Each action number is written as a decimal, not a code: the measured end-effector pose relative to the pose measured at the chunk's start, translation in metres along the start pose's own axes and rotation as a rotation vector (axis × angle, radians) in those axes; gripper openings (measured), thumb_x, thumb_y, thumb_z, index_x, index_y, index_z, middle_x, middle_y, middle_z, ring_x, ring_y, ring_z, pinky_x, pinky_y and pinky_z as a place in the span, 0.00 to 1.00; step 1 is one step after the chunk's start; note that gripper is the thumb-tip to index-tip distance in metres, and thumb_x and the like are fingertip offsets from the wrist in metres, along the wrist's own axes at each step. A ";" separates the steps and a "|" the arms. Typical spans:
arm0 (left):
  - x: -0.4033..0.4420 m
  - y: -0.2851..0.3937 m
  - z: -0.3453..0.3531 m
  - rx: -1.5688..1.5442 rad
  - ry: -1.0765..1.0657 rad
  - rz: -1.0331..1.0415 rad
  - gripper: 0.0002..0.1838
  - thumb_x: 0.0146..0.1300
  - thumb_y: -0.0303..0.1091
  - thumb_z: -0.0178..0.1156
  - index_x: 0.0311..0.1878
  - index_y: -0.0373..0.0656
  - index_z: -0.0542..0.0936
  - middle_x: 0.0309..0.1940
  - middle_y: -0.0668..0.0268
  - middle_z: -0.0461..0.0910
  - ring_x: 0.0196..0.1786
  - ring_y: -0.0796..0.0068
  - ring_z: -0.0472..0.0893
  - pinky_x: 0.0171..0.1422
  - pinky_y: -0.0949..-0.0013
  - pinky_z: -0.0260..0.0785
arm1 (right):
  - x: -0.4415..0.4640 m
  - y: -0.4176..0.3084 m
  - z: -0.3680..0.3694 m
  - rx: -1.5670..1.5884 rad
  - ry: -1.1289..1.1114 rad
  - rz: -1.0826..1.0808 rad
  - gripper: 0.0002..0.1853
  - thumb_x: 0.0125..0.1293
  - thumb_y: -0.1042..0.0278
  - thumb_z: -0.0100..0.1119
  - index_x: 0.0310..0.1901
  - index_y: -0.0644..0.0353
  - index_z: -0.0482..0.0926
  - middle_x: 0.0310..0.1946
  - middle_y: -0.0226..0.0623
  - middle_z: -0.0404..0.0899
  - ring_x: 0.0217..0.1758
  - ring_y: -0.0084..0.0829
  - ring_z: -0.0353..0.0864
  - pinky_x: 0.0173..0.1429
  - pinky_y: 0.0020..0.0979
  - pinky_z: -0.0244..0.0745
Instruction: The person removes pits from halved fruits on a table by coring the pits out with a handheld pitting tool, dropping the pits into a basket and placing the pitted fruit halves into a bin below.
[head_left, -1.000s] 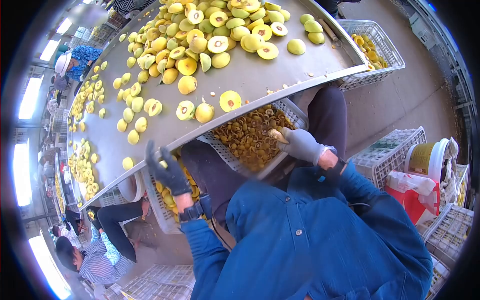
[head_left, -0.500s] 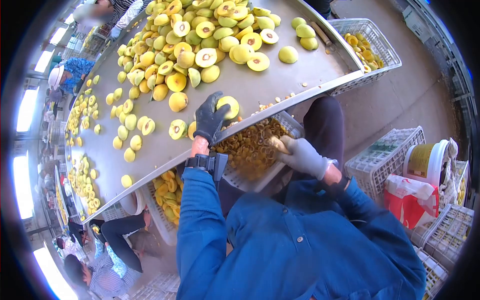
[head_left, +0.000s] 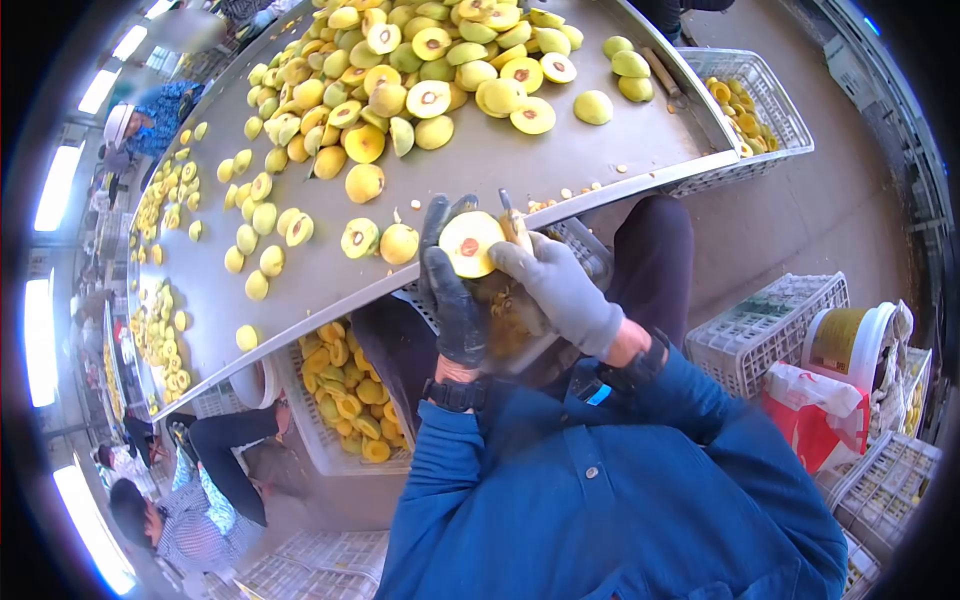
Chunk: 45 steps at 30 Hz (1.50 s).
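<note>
My left hand, in a dark glove, grips a halved yellow peach with its cut face up and the brown pit showing. Close on its right, my right hand, in a grey glove, is closed around the wooden handle of a small pitting tool. The tool's dark metal end points up beside the peach half; whether it touches the flesh I cannot tell. Both hands are over the near edge of the metal table. Under them, a crate of brownish scraps is partly hidden and blurred.
Many peach halves are heaped across the table. A second wooden-handled tool lies at its right edge. Crates of pitted halves stand below left and far right. At right are a stacked crate and white bucket. Other people sit at left.
My left hand has lifted the peach half off the table towards me. My right hand has brought the tool up from over the scrap crate to beside it.
</note>
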<state>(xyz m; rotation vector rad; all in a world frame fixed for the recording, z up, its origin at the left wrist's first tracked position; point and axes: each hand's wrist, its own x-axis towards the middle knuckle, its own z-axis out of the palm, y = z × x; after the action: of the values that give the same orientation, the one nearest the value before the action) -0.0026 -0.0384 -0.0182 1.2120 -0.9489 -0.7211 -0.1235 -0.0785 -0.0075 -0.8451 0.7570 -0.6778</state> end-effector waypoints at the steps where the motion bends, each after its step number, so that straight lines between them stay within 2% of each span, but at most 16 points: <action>1: -0.001 0.005 -0.003 -0.047 0.024 0.009 0.29 0.69 0.36 0.54 0.69 0.33 0.62 0.59 0.53 0.75 0.59 0.65 0.75 0.67 0.65 0.66 | -0.003 0.006 0.002 -0.185 0.034 -0.152 0.17 0.67 0.58 0.62 0.46 0.65 0.75 0.27 0.46 0.83 0.13 0.31 0.74 0.18 0.34 0.66; 3: -0.003 0.015 -0.010 -0.139 0.070 0.030 0.32 0.65 0.28 0.60 0.70 0.33 0.59 0.56 0.53 0.76 0.56 0.66 0.76 0.65 0.65 0.68 | -0.019 0.007 -0.001 -0.708 0.061 -0.590 0.17 0.66 0.57 0.63 0.44 0.64 0.74 0.25 0.51 0.81 0.16 0.38 0.78 0.23 0.40 0.71; 4: -0.005 0.020 -0.015 0.032 0.038 0.107 0.33 0.65 0.27 0.61 0.70 0.33 0.59 0.55 0.53 0.76 0.55 0.67 0.77 0.64 0.65 0.69 | -0.031 -0.003 0.000 -1.027 0.053 -0.486 0.16 0.64 0.56 0.63 0.40 0.61 0.72 0.22 0.51 0.78 0.23 0.48 0.81 0.29 0.45 0.74; 5: -0.007 0.025 -0.018 0.204 0.000 0.182 0.33 0.64 0.26 0.62 0.70 0.34 0.59 0.54 0.54 0.77 0.54 0.68 0.77 0.63 0.66 0.70 | -0.037 -0.010 0.005 -1.106 0.035 -0.513 0.16 0.64 0.56 0.63 0.38 0.60 0.71 0.21 0.49 0.77 0.24 0.49 0.80 0.29 0.45 0.74; 7: -0.012 0.039 -0.016 0.178 0.012 0.169 0.29 0.70 0.38 0.56 0.69 0.33 0.62 0.48 0.56 0.79 0.50 0.70 0.79 0.60 0.67 0.71 | -0.047 -0.019 0.011 -1.265 0.003 -0.566 0.16 0.63 0.55 0.63 0.36 0.58 0.70 0.19 0.45 0.77 0.25 0.50 0.80 0.29 0.45 0.74; 9: -0.018 0.047 -0.018 0.127 -0.006 0.091 0.29 0.72 0.43 0.53 0.68 0.33 0.63 0.46 0.56 0.81 0.49 0.70 0.79 0.59 0.68 0.71 | -0.053 -0.023 0.015 -1.298 -0.031 -0.592 0.14 0.61 0.58 0.64 0.37 0.57 0.71 0.20 0.42 0.77 0.25 0.48 0.81 0.29 0.44 0.74; 10: -0.021 0.045 -0.020 0.142 0.015 0.106 0.31 0.65 0.37 0.61 0.67 0.33 0.66 0.44 0.60 0.80 0.48 0.71 0.79 0.60 0.66 0.69 | -0.055 -0.025 0.017 -1.308 -0.041 -0.601 0.14 0.60 0.59 0.65 0.37 0.56 0.72 0.21 0.42 0.77 0.25 0.47 0.81 0.29 0.43 0.75; 16: -0.033 0.078 -0.014 -0.072 0.041 -0.039 0.30 0.77 0.53 0.39 0.63 0.33 0.69 0.41 0.60 0.82 0.46 0.71 0.79 0.58 0.67 0.69 | -0.067 -0.026 0.022 -1.380 -0.068 -0.593 0.13 0.58 0.62 0.66 0.37 0.56 0.71 0.21 0.41 0.77 0.25 0.46 0.81 0.30 0.42 0.75; 18: -0.034 0.086 -0.010 0.210 0.047 0.075 0.32 0.77 0.55 0.34 0.61 0.33 0.71 0.40 0.60 0.82 0.45 0.71 0.79 0.58 0.67 0.70 | -0.070 -0.025 0.022 -1.407 -0.082 -0.586 0.14 0.58 0.62 0.65 0.37 0.57 0.71 0.21 0.41 0.77 0.25 0.46 0.81 0.29 0.42 0.75; 20: -0.035 0.087 -0.009 0.211 0.073 0.039 0.34 0.77 0.57 0.30 0.58 0.32 0.72 0.40 0.59 0.82 0.44 0.70 0.80 0.58 0.66 0.70 | -0.070 -0.024 0.021 -1.439 -0.095 -0.593 0.14 0.59 0.61 0.64 0.38 0.59 0.70 0.20 0.41 0.78 0.23 0.45 0.82 0.26 0.42 0.75; 22: -0.035 0.081 -0.009 -0.071 0.119 -0.146 0.36 0.77 0.59 0.29 0.55 0.32 0.74 0.39 0.59 0.82 0.44 0.69 0.80 0.57 0.66 0.71 | -0.070 -0.023 0.023 -1.420 -0.094 -0.491 0.14 0.58 0.62 0.64 0.38 0.57 0.70 0.21 0.43 0.77 0.25 0.47 0.81 0.28 0.43 0.75; 30: -0.037 0.067 -0.009 0.026 0.143 -0.016 0.36 0.77 0.59 0.32 0.49 0.32 0.77 0.40 0.58 0.82 0.44 0.68 0.80 0.56 0.66 0.72 | -0.063 -0.010 0.017 -1.287 -0.125 -0.465 0.15 0.59 0.62 0.63 0.39 0.59 0.68 0.19 0.44 0.76 0.25 0.50 0.80 0.30 0.47 0.74; 34: -0.032 0.058 -0.020 0.168 -0.006 0.030 0.34 0.78 0.54 0.30 0.50 0.32 0.77 0.39 0.58 0.83 0.43 0.69 0.81 0.56 0.66 0.72 | -0.057 -0.012 0.006 -1.354 -0.218 -0.401 0.14 0.60 0.62 0.62 0.39 0.60 0.68 0.19 0.46 0.76 0.26 0.50 0.80 0.31 0.47 0.74; 38: -0.019 0.059 -0.037 0.129 -0.298 -0.187 0.32 0.78 0.53 0.35 0.48 0.32 0.77 0.39 0.58 0.82 0.42 0.71 0.81 0.54 0.68 0.72 | -0.056 -0.018 -0.002 -1.379 -0.280 -0.319 0.13 0.61 0.62 0.61 0.39 0.60 0.69 0.20 0.48 0.76 0.27 0.52 0.80 0.32 0.49 0.73; 41: -0.017 0.060 -0.019 -0.151 -0.069 -0.155 0.31 0.77 0.54 0.38 0.52 0.31 0.75 0.39 0.58 0.82 0.42 0.72 0.81 0.54 0.68 0.73 | -0.053 -0.007 -0.001 -1.281 -0.202 -0.375 0.12 0.61 0.64 0.61 0.40 0.61 0.71 0.21 0.47 0.77 0.27 0.49 0.81 0.33 0.46 0.74; 45: -0.044 0.043 -0.015 0.203 0.098 0.059 0.39 0.71 0.66 0.39 0.58 0.33 0.73 0.45 0.56 0.81 0.47 0.66 0.82 0.53 0.65 0.76 | -0.065 0.013 0.007 -0.667 -0.301 -0.241 0.12 0.63 0.66 0.60 0.44 0.64 0.75 0.24 0.40 0.80 0.28 0.36 0.83 0.36 0.38 0.76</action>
<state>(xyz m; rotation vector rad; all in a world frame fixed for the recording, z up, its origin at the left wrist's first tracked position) -0.0102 0.0157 0.0134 1.3778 -0.9894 -0.5225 -0.1511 -0.0194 0.0045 -1.6290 0.6120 -0.4884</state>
